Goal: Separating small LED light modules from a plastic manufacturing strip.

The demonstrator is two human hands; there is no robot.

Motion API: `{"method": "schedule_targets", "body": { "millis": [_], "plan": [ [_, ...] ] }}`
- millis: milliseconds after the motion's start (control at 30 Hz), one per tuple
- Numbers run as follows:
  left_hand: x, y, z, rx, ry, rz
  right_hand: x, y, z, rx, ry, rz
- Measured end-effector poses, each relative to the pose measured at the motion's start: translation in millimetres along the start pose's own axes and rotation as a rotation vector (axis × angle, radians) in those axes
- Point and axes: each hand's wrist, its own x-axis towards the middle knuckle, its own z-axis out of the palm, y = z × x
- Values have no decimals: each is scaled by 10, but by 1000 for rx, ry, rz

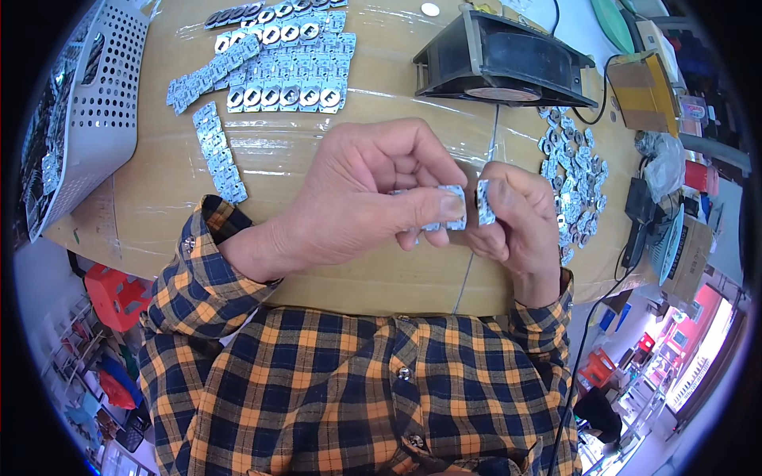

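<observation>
My left grip [361,198] pinches a short strip of silvery pieces [455,213] above the desk [349,287], toward its near edge, thumb pressed over the top and fingers curled beneath, hiding part of it. Beside it, my right grip [524,210] pinches a single silvery piece [486,203] between thumb and fingers, tilted nearly on edge; a narrow gap parts it from the strip. Both cuffs of my checked shirt [333,381] frame the work. Along the desk's right edge lies a loose heap of small pieces [573,178], many showing round centers. A black fan [516,59] stands on its frame toward the far right corner. Toward the far left corner, joined strips [294,67] lie in overlapping rows, with one lone strip [219,151] set slantwise nearer me. At the left edge, a pale perforated basket [107,107] holds more dark and silvery parts.
</observation>
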Motion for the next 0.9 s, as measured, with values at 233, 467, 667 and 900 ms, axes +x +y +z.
{"method": "schedule_targets", "body": {
  "millis": [233, 467, 667, 900],
  "plan": [
    [20, -44, -29, 674, 85, 556, 35, 48, 44, -356, 214, -161],
    [29, -177, 24, 807, 189, 783, 2, 52, 62, -489, 186, -210],
    [27, -189, 34, 805, 206, 800, 3, 37, 82, -507, 180, -207],
    [31, -133, 40, 799, 254, 757, 6, 36, 79, -489, 200, -231]
  ]
}}
